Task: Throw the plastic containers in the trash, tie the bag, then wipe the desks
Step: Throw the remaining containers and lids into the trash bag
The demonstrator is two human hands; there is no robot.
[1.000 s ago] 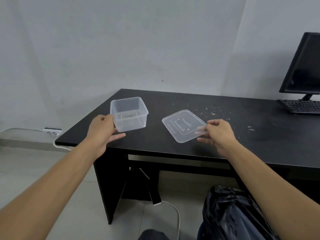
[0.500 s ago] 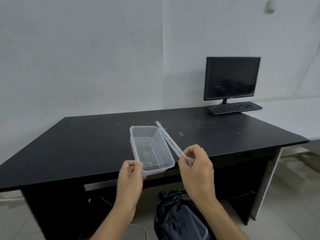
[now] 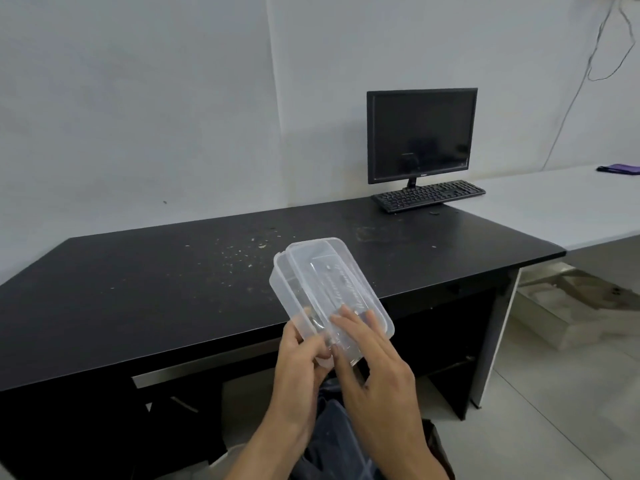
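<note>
A clear plastic container (image 3: pixel 294 289) is held in the air in front of the black desk (image 3: pixel 156 292), its clear lid (image 3: pixel 341 285) laid over its top. My left hand (image 3: pixel 299 365) grips the container's near end from the left. My right hand (image 3: pixel 370 362) presses straight fingers on the lid's near end. Below my hands, part of the black trash bag (image 3: pixel 332 441) shows between my forearms; most of it is hidden. Crumbs (image 3: pixel 242 254) are scattered over the desk's middle.
A black monitor (image 3: pixel 420 133) and keyboard (image 3: pixel 427 195) stand at the desk's far right corner. A white desk (image 3: pixel 554 206) adjoins on the right, with a dark purple cloth (image 3: pixel 620 168) at its far end. Cables (image 3: pixel 588 64) hang down the right wall. Tiled floor lies lower right.
The lid, held apart and edge-up in my right hand, now lies on the container. Both hands have come together at its near end. The view has drawn back and turned right.
</note>
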